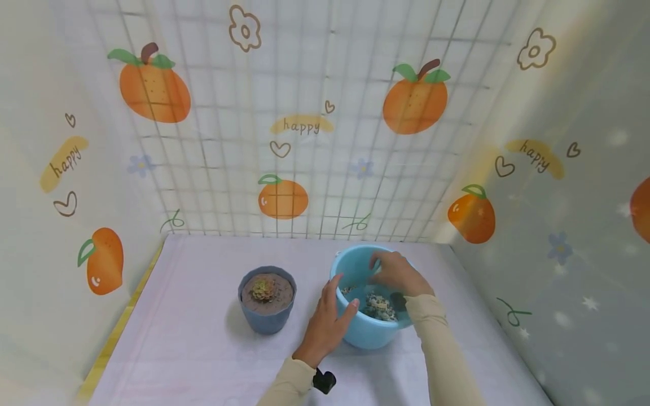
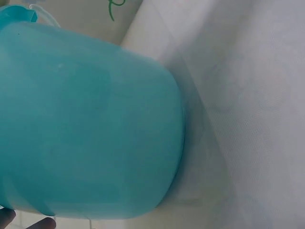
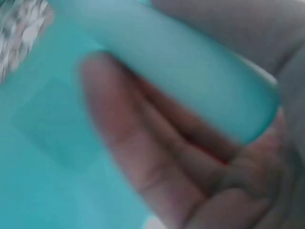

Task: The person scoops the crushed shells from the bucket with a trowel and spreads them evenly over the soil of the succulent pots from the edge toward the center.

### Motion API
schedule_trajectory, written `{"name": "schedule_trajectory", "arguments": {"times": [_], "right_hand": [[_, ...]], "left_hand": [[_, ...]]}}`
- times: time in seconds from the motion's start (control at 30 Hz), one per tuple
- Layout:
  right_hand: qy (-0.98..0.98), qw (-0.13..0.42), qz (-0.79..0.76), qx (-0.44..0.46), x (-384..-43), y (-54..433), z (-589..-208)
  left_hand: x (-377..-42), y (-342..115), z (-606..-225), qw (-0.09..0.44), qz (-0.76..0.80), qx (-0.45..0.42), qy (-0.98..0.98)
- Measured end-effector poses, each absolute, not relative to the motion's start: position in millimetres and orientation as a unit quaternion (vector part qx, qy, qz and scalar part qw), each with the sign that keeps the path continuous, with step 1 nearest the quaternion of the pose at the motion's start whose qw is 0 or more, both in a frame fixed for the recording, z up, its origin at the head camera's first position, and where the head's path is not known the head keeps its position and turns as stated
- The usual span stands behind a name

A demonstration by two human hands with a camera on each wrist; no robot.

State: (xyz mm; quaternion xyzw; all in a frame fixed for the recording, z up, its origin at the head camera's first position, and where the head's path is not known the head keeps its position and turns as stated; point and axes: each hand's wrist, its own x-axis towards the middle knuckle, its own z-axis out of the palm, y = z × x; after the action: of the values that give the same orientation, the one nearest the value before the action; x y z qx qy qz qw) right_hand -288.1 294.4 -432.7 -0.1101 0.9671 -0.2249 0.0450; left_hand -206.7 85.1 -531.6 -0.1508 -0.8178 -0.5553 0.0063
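Note:
A light blue bucket (image 1: pixel 372 338) stands on the table, with pale, speckled gravel-like grains (image 1: pixel 380 307) at its bottom. My left hand (image 1: pixel 327 327) rests against the bucket's near left side, thumb and fingers spread at the rim. Two of its fingertips (image 2: pixel 42 223) show beside the wall in the left wrist view. Inside the bucket, my right hand (image 1: pixel 398 274) curls its fingers round a smooth, light blue rod-like handle (image 3: pixel 190 81); its far end is hidden. To the left, a grey-blue pot (image 1: pixel 267 321) holds brown soil and a small succulent (image 1: pixel 263 288).
A white cloth covers the table (image 1: pixel 198 338). Behind it rises a wire grid (image 1: pixel 330 225) with a fruit-printed sheet, and similar printed sheets (image 1: pixel 574 197) hang at both sides. A yellow strip (image 1: pixel 119 332) runs along the left edge.

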Motion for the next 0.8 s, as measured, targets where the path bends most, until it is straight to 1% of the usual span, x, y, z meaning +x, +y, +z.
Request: {"name": "schedule_trajectory", "arguments": {"times": [0.1, 0.23, 0.37, 0.57, 0.63, 0.8], "right_hand": [[0.954, 0.008, -0.272, -0.128, -291.5, 296.6, -437.8], [0.935, -0.022, -0.333, -0.124, -295.2, 301.9, -447.4], [0.921, -0.037, -0.365, -0.128, -296.3, 303.8, -451.8], [0.914, -0.042, -0.380, -0.137, -297.3, 303.2, -453.6], [0.910, -0.059, -0.385, -0.143, -297.5, 301.8, -452.9], [0.889, -0.122, -0.406, -0.171, -297.8, 298.5, -450.0]], "left_hand": [[-207.5, 85.3, -531.1, 0.005, -0.555, -0.153, -0.818], [-207.2, 85.5, -530.4, 0.001, -0.555, -0.150, -0.819], [-206.6, 85.5, -529.9, 0.003, -0.556, -0.148, -0.818], [-206.5, 86.7, -531.6, 0.012, -0.562, -0.149, -0.814], [-206.4, 87.1, -532.3, 0.013, -0.563, -0.149, -0.813], [-205.6, 88.2, -533.7, 0.021, -0.565, -0.147, -0.811]]}}
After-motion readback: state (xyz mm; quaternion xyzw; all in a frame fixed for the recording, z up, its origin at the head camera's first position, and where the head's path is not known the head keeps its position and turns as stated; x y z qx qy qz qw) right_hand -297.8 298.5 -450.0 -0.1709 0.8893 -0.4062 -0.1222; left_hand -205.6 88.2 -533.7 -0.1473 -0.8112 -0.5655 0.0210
